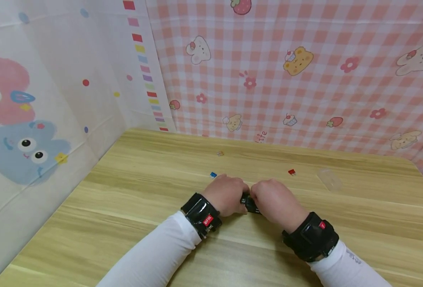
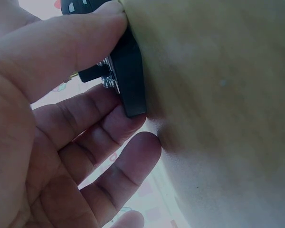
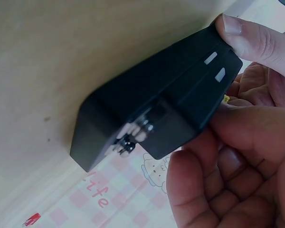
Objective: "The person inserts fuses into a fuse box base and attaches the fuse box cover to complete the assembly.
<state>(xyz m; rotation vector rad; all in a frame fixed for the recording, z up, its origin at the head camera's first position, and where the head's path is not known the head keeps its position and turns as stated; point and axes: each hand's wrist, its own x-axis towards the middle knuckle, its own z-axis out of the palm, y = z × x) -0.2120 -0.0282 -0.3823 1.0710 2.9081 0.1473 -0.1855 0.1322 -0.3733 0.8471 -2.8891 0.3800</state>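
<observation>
Both hands meet at a black plastic fuse holder (image 1: pixel 251 204) in the middle of the table. The left hand (image 1: pixel 227 195) pinches its left part; in the left wrist view the thumb lies across the black body (image 2: pixel 133 85) and fingertips touch its lower end. From the other side the right hand (image 1: pixel 277 202) grips it, with the thumb (image 3: pixel 256 42) at one end in the right wrist view. Two pale marks and metal screw terminals (image 3: pixel 128 137) show on the holder. A small blue blade fuse (image 1: pixel 213 174) lies just beyond the left hand.
A red blade fuse (image 1: pixel 292 172) lies beyond the right hand, with a clear plastic piece (image 1: pixel 329 179) farther right. Toward the back is a small pale fuse (image 1: pixel 220 153). Patterned cloth (image 1: pixel 269 91) hangs behind the wooden table (image 1: pixel 125 191) and at its left.
</observation>
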